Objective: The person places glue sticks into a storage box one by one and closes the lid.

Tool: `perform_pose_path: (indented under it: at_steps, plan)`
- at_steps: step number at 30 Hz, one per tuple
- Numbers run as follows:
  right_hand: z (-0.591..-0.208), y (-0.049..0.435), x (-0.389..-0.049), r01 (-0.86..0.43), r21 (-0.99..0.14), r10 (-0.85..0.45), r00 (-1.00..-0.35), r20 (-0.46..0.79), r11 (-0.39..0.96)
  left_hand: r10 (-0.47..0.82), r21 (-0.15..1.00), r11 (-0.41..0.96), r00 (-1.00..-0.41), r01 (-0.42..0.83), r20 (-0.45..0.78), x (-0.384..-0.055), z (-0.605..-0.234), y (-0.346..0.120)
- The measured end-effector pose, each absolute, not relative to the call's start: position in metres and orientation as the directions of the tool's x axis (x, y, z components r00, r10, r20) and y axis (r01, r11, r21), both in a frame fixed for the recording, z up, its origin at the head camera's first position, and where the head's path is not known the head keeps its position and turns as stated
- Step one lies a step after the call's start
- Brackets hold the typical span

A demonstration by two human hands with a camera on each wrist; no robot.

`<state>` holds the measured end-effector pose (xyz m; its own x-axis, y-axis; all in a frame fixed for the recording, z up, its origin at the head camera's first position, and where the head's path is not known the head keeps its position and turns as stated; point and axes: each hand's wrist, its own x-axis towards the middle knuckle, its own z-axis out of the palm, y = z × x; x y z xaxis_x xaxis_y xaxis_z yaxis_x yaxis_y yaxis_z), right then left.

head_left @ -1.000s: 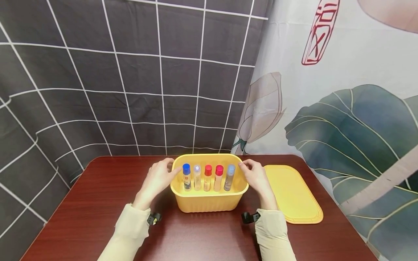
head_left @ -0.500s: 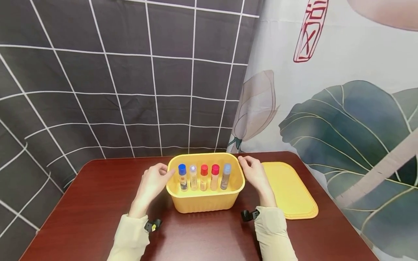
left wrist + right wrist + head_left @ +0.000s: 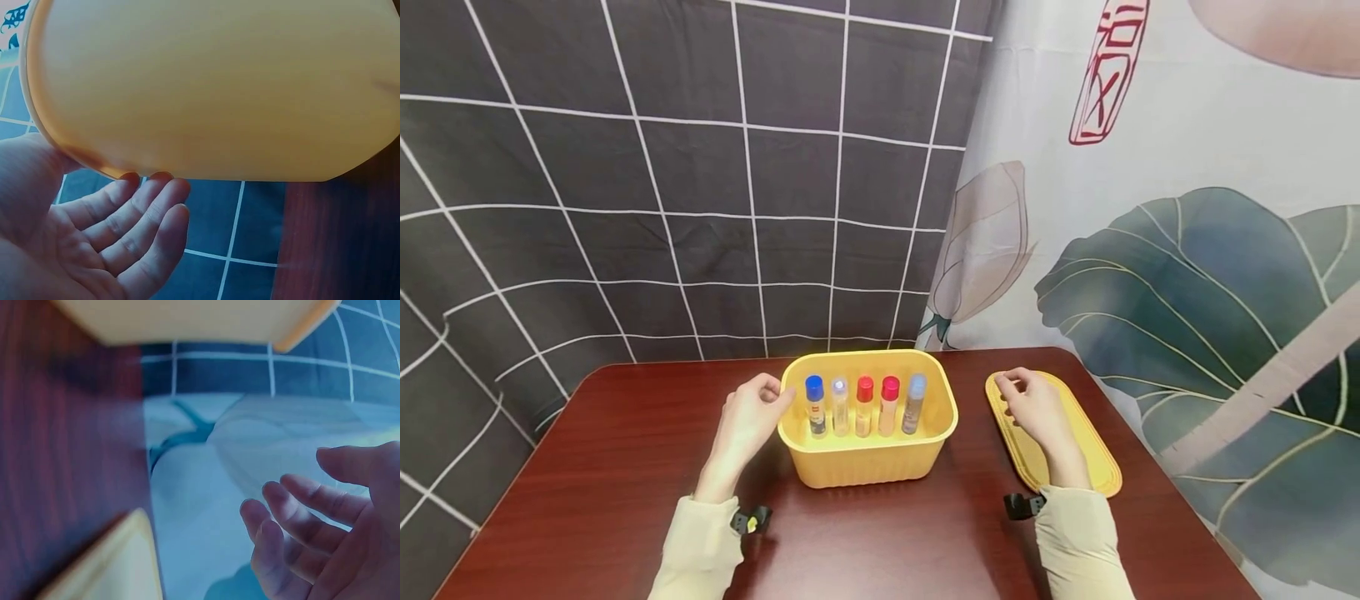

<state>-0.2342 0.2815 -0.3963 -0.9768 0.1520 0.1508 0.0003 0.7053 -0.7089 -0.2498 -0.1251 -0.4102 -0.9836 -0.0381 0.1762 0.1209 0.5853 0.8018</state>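
A deep yellow plastic bin (image 3: 868,467) with a rounded rim stands on the table. Inside it a row of small capped tubes stands upright: one blue-capped (image 3: 816,407), one clear (image 3: 840,407), two red-capped, the left one (image 3: 865,407) and the right one (image 3: 889,407), and one light-blue-capped (image 3: 913,404). My left hand (image 3: 748,421) holds the bin's left end, thumb at the rim, fingertips against the outer wall in the left wrist view. Nothing is in my right hand (image 3: 1041,412); its fingers are loosely bent above the flat yellow lid (image 3: 1093,442), apart from the bin.
The dark red-brown table (image 3: 640,467) backs onto a black grid-patterned cloth (image 3: 700,167) and a white curtain (image 3: 1037,100) with leaf prints at the right. The lid lies near the table's right edge. Each wrist carries a small black camera.
My right hand has left the bin's right end and moved right, over the lid. My left hand stays at the bin's left end. The head view has shifted slightly.
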Motion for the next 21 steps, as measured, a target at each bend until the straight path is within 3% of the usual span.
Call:
perform_pose_path:
  at_steps: [9,21]
  plan:
    - [-0.402,0.329,-0.214,0.043,-0.513,0.125,-0.984,0.127,0.857,-0.032,0.815,0.564,-0.983,0.132,0.181,-0.249,-0.412,-0.127]
    - [-0.423,0.388,-0.198,0.153,-0.414,0.168,-0.986,0.000,0.897,-0.036,0.805,0.578,-0.981,0.135,0.190,-0.250,-0.413,-0.128]
